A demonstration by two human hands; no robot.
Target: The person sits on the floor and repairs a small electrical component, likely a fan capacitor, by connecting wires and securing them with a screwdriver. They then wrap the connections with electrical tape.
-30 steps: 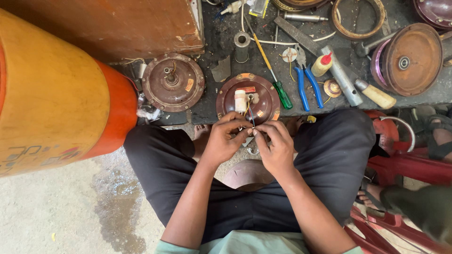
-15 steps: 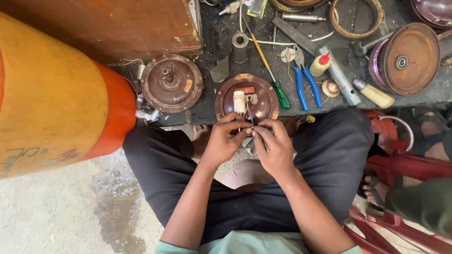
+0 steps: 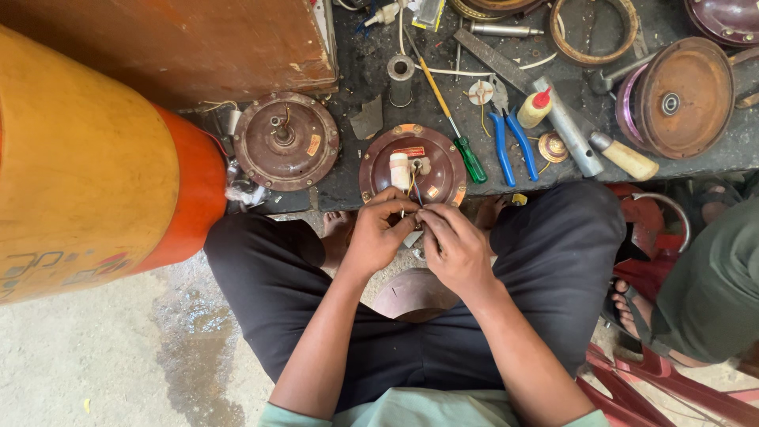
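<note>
Here wires pinched between left hand, right hand fingertips

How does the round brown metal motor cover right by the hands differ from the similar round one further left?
The round brown metal motor cover by the hands carries a white cylinder and wires that both hands, left hand and right hand, are working on. The left round brown cover lies untouched, with a bare central shaft. Both are round, brown, worn and lie flat on the dark bench.
</note>
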